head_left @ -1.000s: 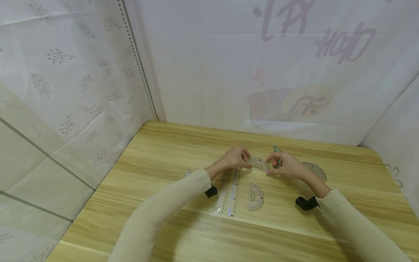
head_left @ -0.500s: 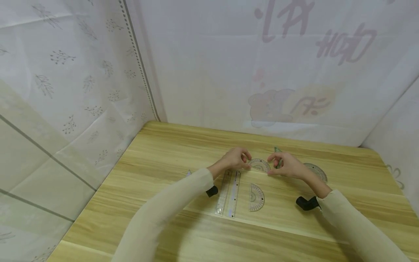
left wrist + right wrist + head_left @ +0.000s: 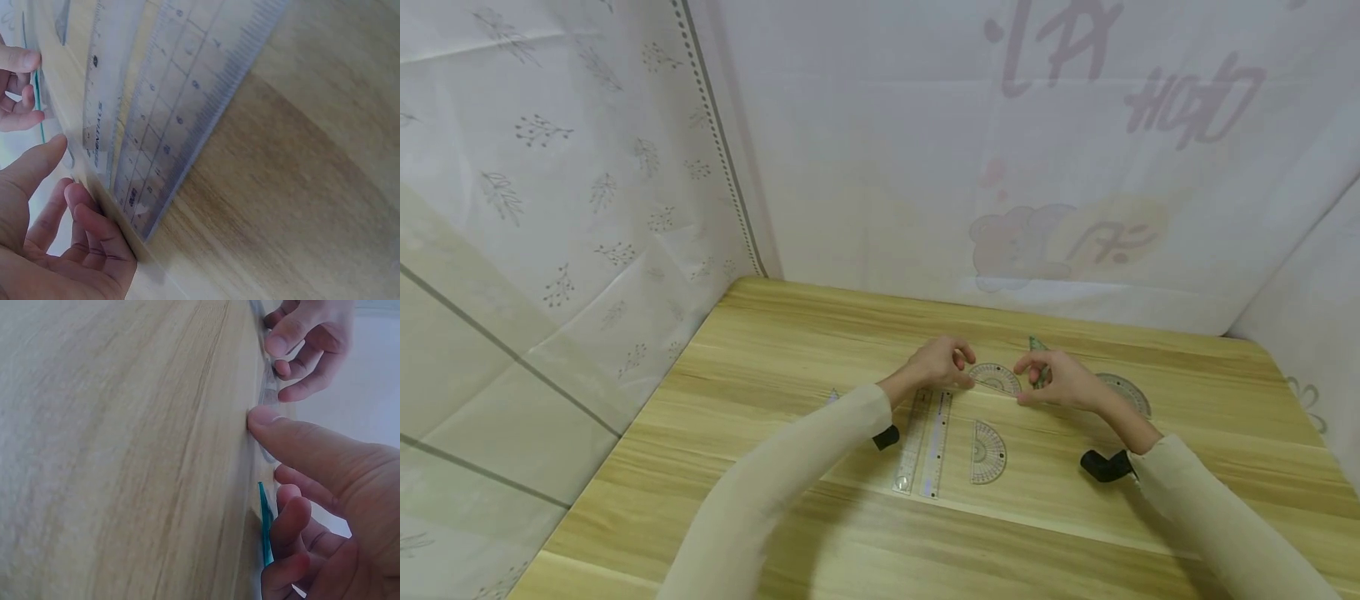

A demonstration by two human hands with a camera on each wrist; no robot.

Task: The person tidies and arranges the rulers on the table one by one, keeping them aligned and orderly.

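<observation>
A clear protractor (image 3: 995,377) lies flat on the wooden table, its curved side facing the back. My left hand (image 3: 938,363) is at its left end, thumb and forefinger apart, tips right at the edge. At the opposite end my right hand (image 3: 1060,379) has its thumb close to the corner and its forefinger raised near the arc. In the right wrist view the right thumb (image 3: 265,417) comes down beside the protractor, the other fingers loosely bent. A green-edged flat piece (image 3: 1037,343) sits partly hidden behind the right hand.
Two clear rulers (image 3: 936,450) lie side by side below the left hand. A second protractor (image 3: 988,452) stands on end nearer me. Another protractor (image 3: 1123,392) is partly covered by the right wrist. A pointed clear piece (image 3: 833,395) shows beyond the left sleeve.
The right hand has shifted very slightly right along the protractor's end. The left hand and the flat pieces keep their places; the head view has moved a little.
</observation>
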